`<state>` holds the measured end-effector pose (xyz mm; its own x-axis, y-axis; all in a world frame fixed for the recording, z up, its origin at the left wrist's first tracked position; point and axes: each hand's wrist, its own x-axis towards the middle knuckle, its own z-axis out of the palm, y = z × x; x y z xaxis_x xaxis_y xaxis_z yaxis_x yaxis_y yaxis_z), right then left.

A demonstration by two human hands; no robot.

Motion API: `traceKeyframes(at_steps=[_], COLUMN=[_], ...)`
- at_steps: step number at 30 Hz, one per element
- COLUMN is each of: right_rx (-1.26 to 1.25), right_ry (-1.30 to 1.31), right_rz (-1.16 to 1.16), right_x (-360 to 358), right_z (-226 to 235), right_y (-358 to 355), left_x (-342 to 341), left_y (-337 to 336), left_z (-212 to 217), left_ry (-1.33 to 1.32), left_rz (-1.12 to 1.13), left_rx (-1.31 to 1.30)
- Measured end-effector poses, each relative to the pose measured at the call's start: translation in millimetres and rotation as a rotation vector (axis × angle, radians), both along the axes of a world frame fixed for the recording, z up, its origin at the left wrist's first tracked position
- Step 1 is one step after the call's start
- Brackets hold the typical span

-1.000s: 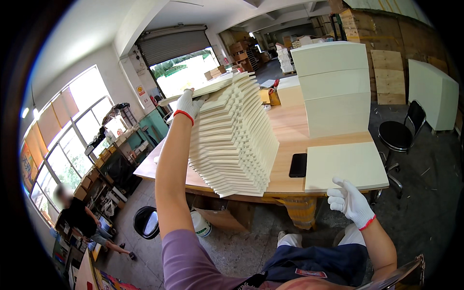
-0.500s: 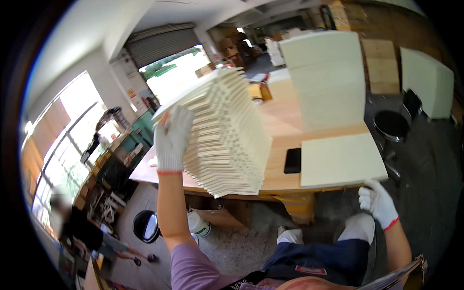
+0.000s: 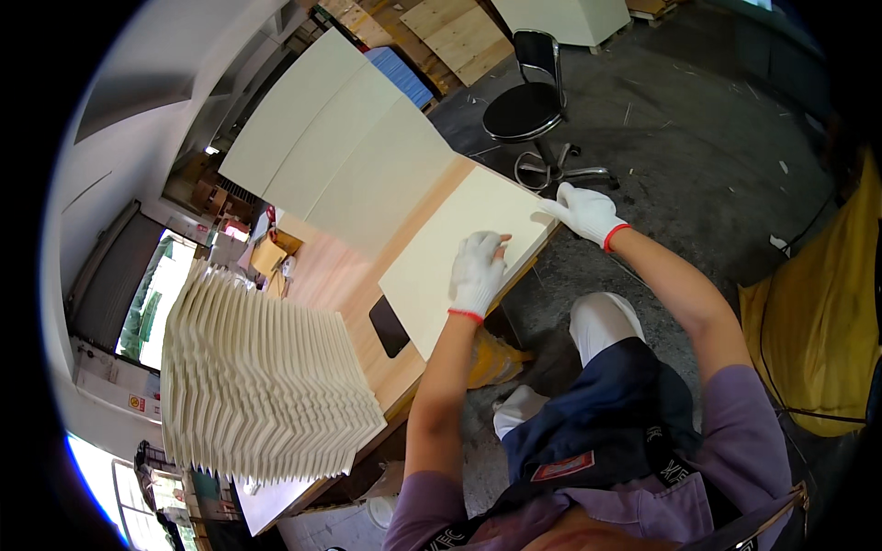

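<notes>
A flat stack of pale cream sheets (image 3: 464,230) lies along the near right edge of the table. My left hand (image 3: 478,273), in a white knit glove with red trim, is laid over the top sheet near its front edge, fingers open and a bare fingertip showing. At the right corner of that stack is my right hand (image 3: 588,215), gloved the same way, its fingers stretched toward the sheet edge and the thumb apart. A tall pile of creased cream sheets (image 3: 266,376) stands at the table's left.
A black phone (image 3: 389,327) lies between the two piles. Large cream boards (image 3: 340,138) stand upright at the table's back. Beyond the right corner is a black swivel chair (image 3: 525,110). A yellow cover (image 3: 813,312) hangs at far right; the wooden tabletop (image 3: 322,271) shows between.
My left hand has left the creased pile and come right onto the flat stack. My right hand is still by its right corner, fingers now extended. The view has swung right.
</notes>
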<state>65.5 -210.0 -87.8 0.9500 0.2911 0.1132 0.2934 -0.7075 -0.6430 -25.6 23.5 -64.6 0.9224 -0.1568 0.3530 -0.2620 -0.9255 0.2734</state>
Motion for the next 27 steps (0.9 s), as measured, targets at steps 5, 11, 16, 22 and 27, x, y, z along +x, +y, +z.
traceKeyframes(at_steps=[5,11,16,22,27], right_rx=[-0.155,-0.094,0.367,0.518,0.492], right_ry=[-0.269,-0.536,-0.032,-0.097,-0.131], right_rz=[0.149,0.325,0.152,0.046,0.056], right_x=[7,26,18,16,16], right_z=[-10,-1,-6,-29,-29], right_y=[5,17,31,40,39], left_x=[42,60,59,55,58], left_y=[-9,-13,-19,-15,-17], left_z=[-8,-20,-31,-26,-31], left_ry=[0.144,0.125,0.149,0.244,0.246], left_rz=[0.108,0.054,-0.059,-0.104,-0.08], left_rx=[-0.036,-0.096,-0.434,-0.579,-0.552])
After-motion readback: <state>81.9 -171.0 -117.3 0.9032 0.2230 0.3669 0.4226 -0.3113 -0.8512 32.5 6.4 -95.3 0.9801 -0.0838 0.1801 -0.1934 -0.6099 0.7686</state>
